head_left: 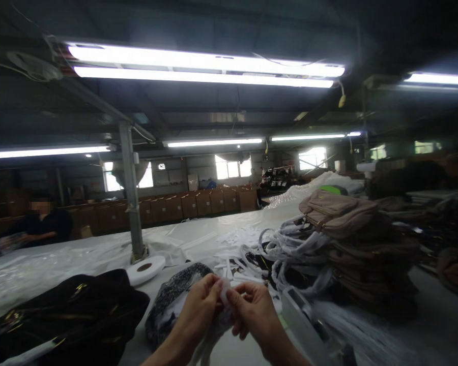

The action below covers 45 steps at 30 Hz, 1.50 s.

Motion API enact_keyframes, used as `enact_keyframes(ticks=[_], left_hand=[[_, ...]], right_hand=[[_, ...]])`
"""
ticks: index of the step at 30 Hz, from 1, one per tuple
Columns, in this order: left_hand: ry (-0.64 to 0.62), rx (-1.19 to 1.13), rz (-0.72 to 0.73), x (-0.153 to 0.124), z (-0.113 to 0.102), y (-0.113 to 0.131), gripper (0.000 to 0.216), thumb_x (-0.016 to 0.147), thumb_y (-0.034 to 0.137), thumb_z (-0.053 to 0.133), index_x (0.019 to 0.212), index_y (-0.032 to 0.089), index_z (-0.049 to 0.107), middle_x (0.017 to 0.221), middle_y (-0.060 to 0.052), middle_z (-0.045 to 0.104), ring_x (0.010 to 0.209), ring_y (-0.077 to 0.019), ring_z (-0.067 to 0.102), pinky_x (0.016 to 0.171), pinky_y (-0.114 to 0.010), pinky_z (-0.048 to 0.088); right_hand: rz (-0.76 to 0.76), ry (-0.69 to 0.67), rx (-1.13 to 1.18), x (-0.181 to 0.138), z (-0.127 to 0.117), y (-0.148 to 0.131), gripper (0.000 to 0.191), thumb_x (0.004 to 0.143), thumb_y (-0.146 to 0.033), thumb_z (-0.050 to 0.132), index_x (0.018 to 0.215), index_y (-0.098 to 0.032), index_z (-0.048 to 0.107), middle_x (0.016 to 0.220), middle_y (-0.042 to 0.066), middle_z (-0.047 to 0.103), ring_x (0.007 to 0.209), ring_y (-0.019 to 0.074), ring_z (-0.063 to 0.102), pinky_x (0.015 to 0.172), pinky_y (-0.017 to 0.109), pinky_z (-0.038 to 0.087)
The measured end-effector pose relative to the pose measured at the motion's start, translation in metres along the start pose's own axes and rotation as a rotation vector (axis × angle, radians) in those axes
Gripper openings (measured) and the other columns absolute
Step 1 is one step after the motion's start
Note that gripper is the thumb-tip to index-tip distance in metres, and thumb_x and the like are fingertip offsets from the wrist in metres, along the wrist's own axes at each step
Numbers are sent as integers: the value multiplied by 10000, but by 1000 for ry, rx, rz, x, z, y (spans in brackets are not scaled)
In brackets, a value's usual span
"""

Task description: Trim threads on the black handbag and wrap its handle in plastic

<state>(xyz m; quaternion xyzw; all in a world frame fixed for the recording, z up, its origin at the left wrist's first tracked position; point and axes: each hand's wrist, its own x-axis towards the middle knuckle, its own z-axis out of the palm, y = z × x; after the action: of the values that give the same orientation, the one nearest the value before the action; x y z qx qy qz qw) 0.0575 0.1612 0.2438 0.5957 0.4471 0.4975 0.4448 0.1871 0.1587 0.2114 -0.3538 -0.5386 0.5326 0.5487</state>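
Both hands meet low in the middle of the head view, fingers pinched on a thin, whitish see-through wrapping strip (225, 292). My left hand (200, 307) is closed on its left side, thumb against fingertips. My right hand (256, 307) pinches the same strip from the right. A pale, strap-like length (206, 348) hangs below the hands, partly hidden by them. Just behind my left hand lies a black-and-white speckled bag (181, 279). White paper scraps and strips (232, 262) are scattered beyond my fingers.
A black bag (72, 315) with gold zips lies left, near a white roll (147, 269) by a metal post (129, 188). At right are stacked beige-pink bags (339, 213), wrapped straps (290, 239) and a grey plastic box (301, 320). A person (41, 223) sits far left.
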Motion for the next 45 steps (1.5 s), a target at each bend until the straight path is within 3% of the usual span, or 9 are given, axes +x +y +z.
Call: enact_keyframes(ticks=[7,15,22,28,31,35,38,40,45], left_hand=[[39,229,103,-8,9,2,264,824,444,478,748,194,514,547,38,547,495,-130,480,478,-216,332],[98,450,238,-19,24,-1,257,851,384,430,691,203,519,506,25,526,485,-138,474,476,-213,311],[83,323,222,-13,21,0,394,831,505,457,596,191,502,527,5,529,517,-143,489,482,-216,342],[-34,86,13,9,16,-4,445,651,553,655,822,158,541,495,28,578,423,-124,482,448,-220,321],[-100,15,-64,20,16,-1,415,593,527,689,672,162,509,449,55,520,372,-88,448,420,-208,302],[-105,-5,-94,27,20,5,380,609,500,665,670,188,457,459,79,505,328,-67,433,385,-188,290],[-110,0,-97,30,25,9,312,643,430,647,676,188,453,478,82,506,331,-64,442,377,-179,284],[-98,14,-88,32,28,11,256,676,386,614,668,185,456,458,85,489,333,-65,431,379,-180,281],[-10,71,15,40,26,13,187,690,301,592,618,159,495,484,59,503,443,-80,458,452,-201,354]], right_hand=[[44,81,-81,5,-1,-4,483,652,-599,674,611,-133,552,393,-49,508,234,62,431,209,125,183],[37,177,-32,6,-1,-1,438,606,-520,728,489,-165,499,358,-60,455,238,45,334,210,155,201],[-66,6,118,-3,-14,-4,422,662,-523,715,614,-114,623,543,23,617,472,118,562,447,208,445],[-47,75,26,2,-17,-1,471,667,-586,679,620,-121,626,423,-7,544,323,99,458,308,190,325],[-152,164,-172,3,-22,-4,400,735,-516,649,688,-119,667,468,1,563,347,91,432,321,195,284],[-498,234,-435,5,-31,-16,239,738,-289,700,962,-208,689,853,24,667,625,133,544,570,230,421],[-506,105,-403,10,-36,-23,109,802,-282,636,821,-201,707,768,14,676,699,157,577,650,239,428],[-484,118,-402,14,-38,-22,127,815,-273,619,742,-190,684,684,0,656,681,160,578,652,243,419],[-720,65,-638,17,-49,-8,90,810,-167,620,733,-214,625,769,-9,643,816,176,560,817,306,363]])
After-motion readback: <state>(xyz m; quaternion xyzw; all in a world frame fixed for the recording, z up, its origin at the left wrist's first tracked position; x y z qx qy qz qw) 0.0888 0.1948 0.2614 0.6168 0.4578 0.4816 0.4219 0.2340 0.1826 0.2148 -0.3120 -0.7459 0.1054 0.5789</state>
